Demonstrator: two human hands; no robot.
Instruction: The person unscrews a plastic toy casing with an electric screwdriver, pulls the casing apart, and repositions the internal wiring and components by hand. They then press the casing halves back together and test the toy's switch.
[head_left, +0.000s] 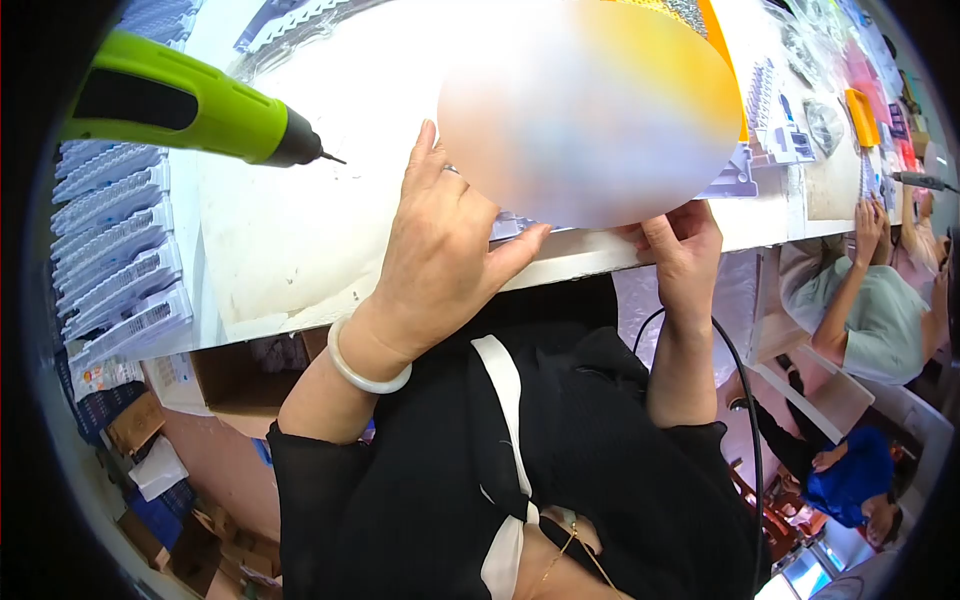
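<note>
A light grey plastic part [738, 182] lies at the table's front edge, mostly hidden behind a large blurred oval patch. My left hand [435, 245], with a pale bangle on its wrist, is at the part's left side. Its thumb presses the near edge, while the index finger points up and the other fingertips are hidden. At the part's near right edge, my right hand [685, 245] has thumb and fingers bent together in a pinch. A green electric screwdriver [190, 105] hangs at upper left, its bit pointing right, apart from both hands.
Stacked ribbed plastic parts [120, 240] line the table's left side. A yellow-orange bin [725, 60] stands behind the blur. Farther right are bagged items and an orange tool [861, 117]. A co-worker in pale green [880, 310] and a person in blue [855, 475] are at right.
</note>
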